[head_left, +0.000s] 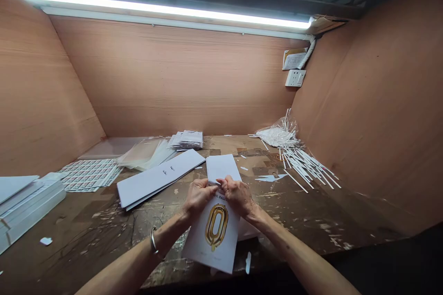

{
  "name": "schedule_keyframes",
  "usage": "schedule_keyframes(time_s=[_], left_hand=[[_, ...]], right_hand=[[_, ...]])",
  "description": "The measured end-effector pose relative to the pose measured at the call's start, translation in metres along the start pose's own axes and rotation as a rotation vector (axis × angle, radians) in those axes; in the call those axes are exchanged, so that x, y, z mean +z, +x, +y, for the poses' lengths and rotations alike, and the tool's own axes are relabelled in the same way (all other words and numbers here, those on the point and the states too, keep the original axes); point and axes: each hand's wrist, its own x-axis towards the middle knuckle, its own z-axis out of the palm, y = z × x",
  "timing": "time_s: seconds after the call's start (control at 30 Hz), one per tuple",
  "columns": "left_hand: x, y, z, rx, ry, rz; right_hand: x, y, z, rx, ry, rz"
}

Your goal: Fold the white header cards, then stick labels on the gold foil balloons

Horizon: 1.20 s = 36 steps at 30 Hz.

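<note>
My left hand [198, 197] and right hand [237, 195] pinch the top edge of a gold-0 balloon card [224, 251] on the table [86, 226]. A stack of white cards [159, 177] lies left of that card, and loose white sticks [304, 166] lie heaped to its right.

White card [199, 251], printed gold balloon zero [216, 227], tilted

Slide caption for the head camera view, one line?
Left hand and right hand pinch the top of a white card printed with a gold foil zero, on a worn workbench.
</note>
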Motion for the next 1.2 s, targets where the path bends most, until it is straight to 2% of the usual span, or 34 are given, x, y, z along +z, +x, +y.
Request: schedule_keyframes(time_s=[0.07,0.17,0.23,0.4,0.57,0.7,0.8,0.9,0.97,1.07,1.13,1.2], left_hand=[[-0.003,0.002,-0.002,-0.026,-0.079,-0.036],[-0.009,0.004,-0.002,-0.041,-0.097,-0.056],[-0.013,0.005,-0.001,-0.038,-0.097,-0.087],[-0.009,-0.001,0.003,-0.008,-0.12,-0.152],[0.001,-0.011,0.019,0.032,-0.021,-0.121],[0.006,-0.012,0.027,0.081,0.044,-0.072],[0.007,-0.012,0.026,0.061,0.027,-0.081],[0.002,-0.012,0.022,-0.04,-0.084,-0.167],[-0.003,-0.011,0.019,-0.114,-0.222,-0.208],[-0.012,-0.007,0.015,-0.158,-0.457,-0.189],[-0.017,-0.006,0.012,-0.164,-0.54,-0.224],[-0.022,-0.007,0.008,-0.169,-0.535,-0.323]], right_hand=[[-0.007,0.0,0.004,-0.045,0.141,-0.022],[-0.023,-0.002,0.01,-0.186,0.382,-0.104],[-0.034,-0.005,0.012,-0.264,0.439,-0.148],[-0.05,-0.014,0.005,-0.279,0.225,-0.172],[-0.056,-0.023,-0.012,-0.275,-0.014,-0.196],[-0.053,-0.024,-0.02,-0.202,-0.079,-0.202],[-0.049,-0.02,-0.018,-0.139,-0.02,-0.232],[-0.047,-0.014,-0.008,-0.075,0.293,-0.316],[-0.047,-0.012,0.002,0.004,0.673,-0.356],[-0.044,-0.011,0.013,0.187,1.189,-0.308],[-0.04,-0.011,0.018,0.286,1.36,-0.261],[-0.037,-0.011,0.021,0.348,1.434,-0.263]])
